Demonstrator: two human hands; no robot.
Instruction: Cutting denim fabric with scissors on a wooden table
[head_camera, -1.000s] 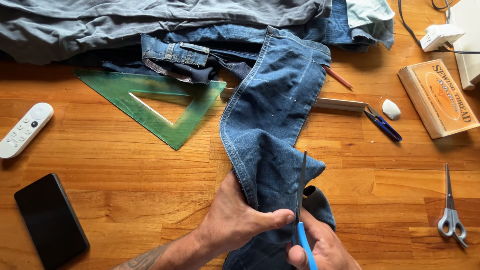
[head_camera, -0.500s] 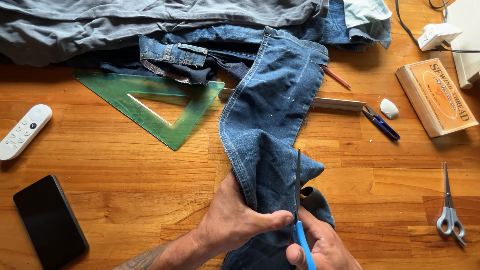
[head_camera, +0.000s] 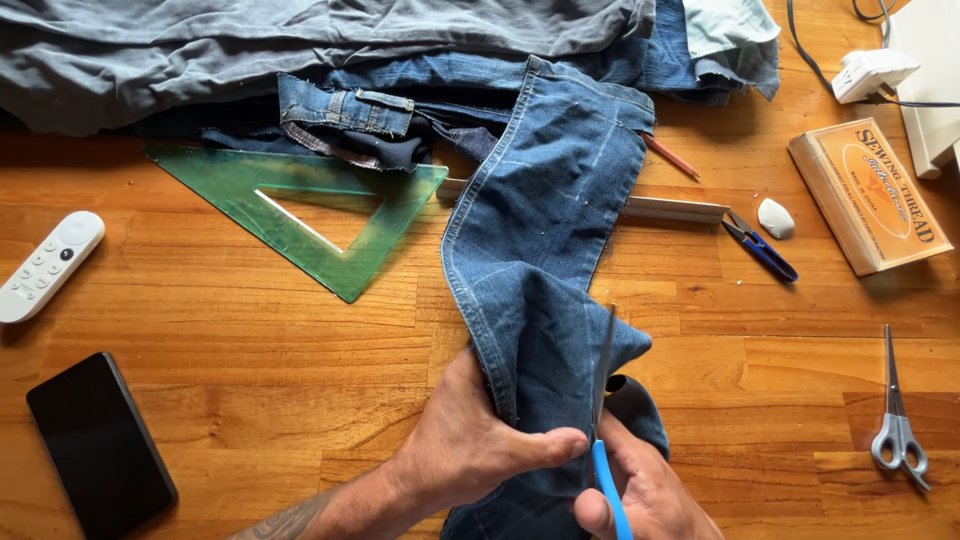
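My right hand (head_camera: 640, 490) has its grip closed around the blue handle of a pair of scissors (head_camera: 603, 400), whose dark blades point straight away from me and lie against the denim. My left hand (head_camera: 470, 445), just beside the right, has its grip clamped on the denim piece (head_camera: 545, 230), thumb pressed across the cloth right at the scissors, fingers tucked behind the seamed edge. The denim runs away from my hands up the tabletop (head_camera: 250, 330) to a heap of grey and blue fabric (head_camera: 250, 50) at the far edge.

Beyond my left hand lies a green see-through set square (head_camera: 390, 215), partly under the heap. Farther out to the left are a black phone (head_camera: 95, 445) and a white remote (head_camera: 45, 265). Out to the right of my right hand rests a second pair of scissors with grey handles (head_camera: 897, 420). Beyond those, a wooden ruler (head_camera: 675, 208) pokes out from under the denim, near blue thread snips (head_camera: 760, 245), a white chalk piece (head_camera: 775, 218) and an orange box (head_camera: 868, 192).
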